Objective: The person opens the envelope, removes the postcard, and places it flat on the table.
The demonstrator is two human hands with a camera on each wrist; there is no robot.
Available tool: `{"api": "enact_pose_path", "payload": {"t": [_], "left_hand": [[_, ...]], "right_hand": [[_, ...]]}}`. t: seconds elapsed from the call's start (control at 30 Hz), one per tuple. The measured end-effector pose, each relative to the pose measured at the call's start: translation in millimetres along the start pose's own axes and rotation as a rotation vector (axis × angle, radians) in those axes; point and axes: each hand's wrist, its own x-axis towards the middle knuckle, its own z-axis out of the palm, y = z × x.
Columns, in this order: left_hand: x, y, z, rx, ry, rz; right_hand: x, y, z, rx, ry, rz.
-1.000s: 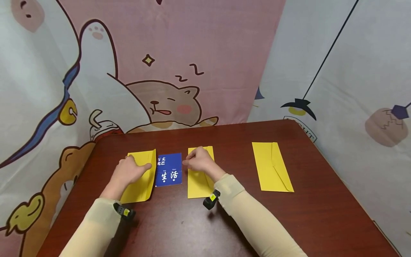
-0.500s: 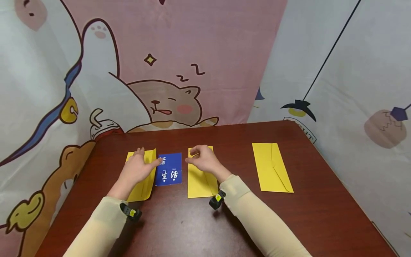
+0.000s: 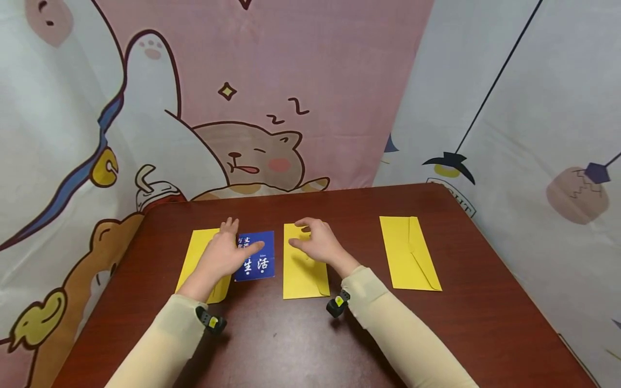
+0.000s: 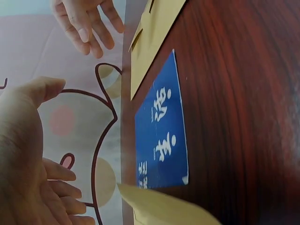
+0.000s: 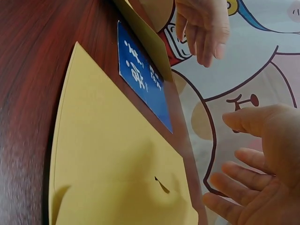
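– Where is the blue card (image 3: 254, 255)?

– Flat on the tabletop (image 3: 291, 334) toward the far edge, between two yellow envelopes. White Chinese words on it say 生活.

– And the hands?

– The left hand (image 3: 227, 253) hovers, fingers spread, over the left envelope (image 3: 194, 253) and the card's edge. The right hand (image 3: 317, 242) floats over the middle envelope (image 3: 301, 275), fingers loose. A third envelope (image 3: 407, 258) lies nearer the right edge.

Cream long sleeves (image 3: 160, 345), black wrist cameras (image 3: 211, 322) with yellow markings
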Motion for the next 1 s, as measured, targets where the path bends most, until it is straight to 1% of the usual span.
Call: {"api": "enact_pose_path", "payload": {"t": [0.13,0.3,0.43,0.57,0.73,1.0], "left_hand": [[-0.1,8.7,3.8,0.013,0.013,0.034],[1.4,18.3,8.1,0.044,0.013,0.111],[3.3,20.6,12.8,0.086,-0.010,0.191],[4.5,21.6,18.4,0.101,-0.052,0.258],[6.5,25.0,25.2,0.103,-0.092,0.321],[9.1,32.9,34.0,0.113,-0.125,0.388]], "right_hand": [[-2.7,4,-5,-0.044,0.013,-0.011],[-7.1,8,-12,-0.074,0.024,-0.028],[-9.7,10,-15,-0.078,0.020,-0.026],[-12.8,12,-17,-0.085,0.012,-0.017],[-16.0,14,-18,-0.109,0.009,-0.010],[-18.2,21,-18,-0.148,-0.009,-0.039]]}}
